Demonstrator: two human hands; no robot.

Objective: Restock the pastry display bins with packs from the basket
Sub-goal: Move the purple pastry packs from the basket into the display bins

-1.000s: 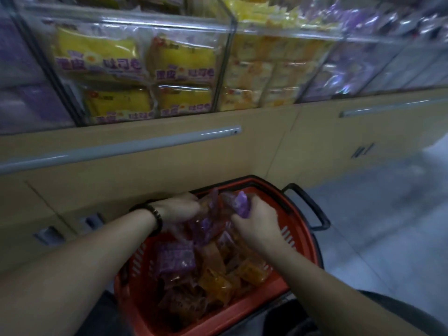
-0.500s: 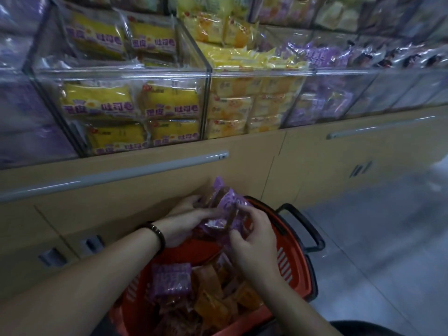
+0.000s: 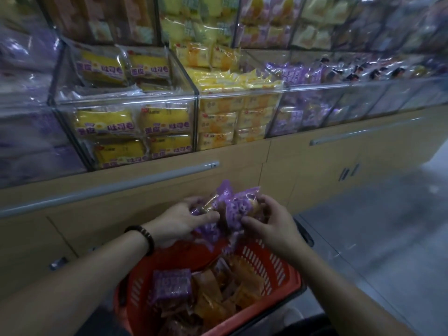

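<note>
A bunch of purple pastry packs (image 3: 232, 209) hangs above the red basket (image 3: 278, 270), gripped from both sides. My left hand (image 3: 179, 221) holds the bunch's left side, and my right hand (image 3: 271, 221) pinches its right side. Inside the basket lie one more purple pack (image 3: 171, 283) and several orange packs (image 3: 232, 287). Clear display bins line the counter above: yellow packs (image 3: 135, 122) at centre left, pale yellow packs (image 3: 230, 117) in the middle, purple packs (image 3: 295, 112) to the right.
A tan cabinet (image 3: 242, 170) with long grey handles runs under the bins. More bins with purple packs (image 3: 26, 132) stand at far left, and an upper row of bins sits behind. Grey floor (image 3: 388, 226) opens to the right of the basket.
Both hands have lifted the purple packs up out of the basket. The view has tilted upward, showing more of the bins.
</note>
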